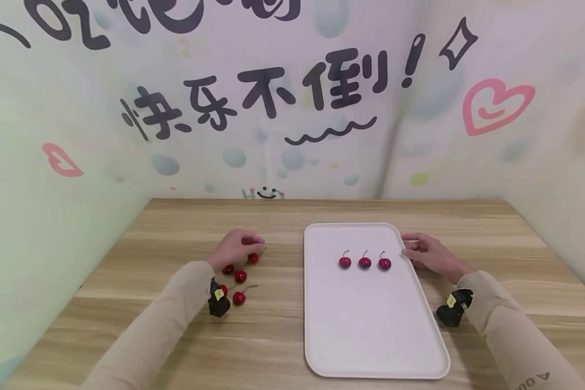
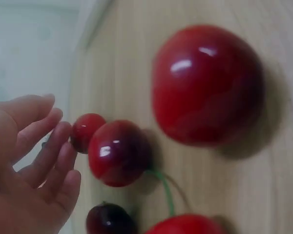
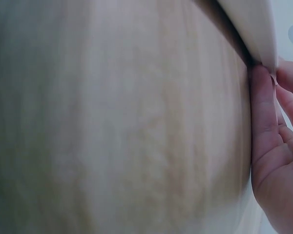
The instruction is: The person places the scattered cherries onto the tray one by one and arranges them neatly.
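My left hand (image 1: 237, 248) is over the farthest of several loose red cherries on the table. Its thumb and forefinger tips come close together right at the stem of that cherry (image 1: 253, 258); I cannot tell whether they pinch it. In the left wrist view, the curled fingers (image 2: 61, 156) overlap the edge of this cherry (image 2: 89, 130). On the right, my right hand (image 1: 431, 254) holds the right rim of a white rectangular tray (image 1: 370, 325). The right wrist view has the tray edge (image 3: 256, 34) between its digits. Three cherries stand in a row in the tray's far half, stems up.
More cherries lie by the left wrist and forearm, among them one with a long stem (image 1: 239, 298). A wooden table (image 1: 273, 341) carries everything. Behind it hangs a pale printed backdrop (image 1: 273, 151).
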A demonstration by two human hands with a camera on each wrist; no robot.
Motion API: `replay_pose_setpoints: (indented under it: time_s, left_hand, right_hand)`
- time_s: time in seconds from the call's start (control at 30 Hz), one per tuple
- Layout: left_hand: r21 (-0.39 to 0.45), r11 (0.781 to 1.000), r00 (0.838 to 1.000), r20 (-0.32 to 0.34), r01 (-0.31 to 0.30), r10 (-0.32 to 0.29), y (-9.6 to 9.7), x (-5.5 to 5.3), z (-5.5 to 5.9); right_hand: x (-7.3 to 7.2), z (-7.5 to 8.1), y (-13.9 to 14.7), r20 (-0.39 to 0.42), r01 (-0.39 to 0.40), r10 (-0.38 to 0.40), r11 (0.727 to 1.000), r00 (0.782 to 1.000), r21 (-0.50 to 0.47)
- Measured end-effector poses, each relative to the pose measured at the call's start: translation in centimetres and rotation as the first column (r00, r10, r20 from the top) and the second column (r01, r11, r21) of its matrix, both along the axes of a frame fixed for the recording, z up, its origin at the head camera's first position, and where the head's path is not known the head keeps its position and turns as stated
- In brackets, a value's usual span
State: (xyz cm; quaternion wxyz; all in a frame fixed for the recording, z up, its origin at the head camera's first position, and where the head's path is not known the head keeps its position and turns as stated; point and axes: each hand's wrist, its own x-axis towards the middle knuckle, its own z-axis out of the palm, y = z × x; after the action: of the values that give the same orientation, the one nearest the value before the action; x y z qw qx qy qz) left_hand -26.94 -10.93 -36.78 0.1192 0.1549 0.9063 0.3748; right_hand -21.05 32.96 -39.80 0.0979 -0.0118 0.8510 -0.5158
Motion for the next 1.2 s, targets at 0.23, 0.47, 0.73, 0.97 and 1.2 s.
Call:
replay_pose_setpoints:
  time_s: [0.23, 0.47, 0.73, 0.97, 1.2]
  left_hand:
    - [-0.051, 0.999, 0.999, 0.029, -0.018, 0.019, 0.3, -0.1, -0.9]
    - [-0.027, 0.999, 0.997, 0.069, -0.027, 0.029, 0.4, -0.3, -1.3]
    - [-0.039, 0.999, 0.995, 0.100, -0.025, 0.029, 0.7, -0.3, -1.3]
    - [-0.051, 0.998, 0.994, 0.099, -0.032, 0.037, 1.0, -0.3, -1.3]
    - [-0.040, 0.999, 0.998, 0.055, -0.015, 0.018, 0.9, -0.3, -1.4]
  right_hand:
    - [-0.1, -0.3, 0.1, 0.000, 0.000, 0.000, 1.000, 1.000, 0.008]
    - [-0.1, -0.2, 0.0, 0.005, 0.002, -0.002, 1.000, 1.000, 0.026]
    - [-0.2, -0.2, 0.0, 0.001, 0.001, -0.001, 1.000, 1.000, 0.007]
    - [-0.3, -0.4, 0.2, 0.006, 0.005, -0.006, 1.000, 1.000, 0.011]
    - [-0.4, -0.4, 0.3, 0.010, 0.006, -0.006, 1.000, 1.000, 0.013]
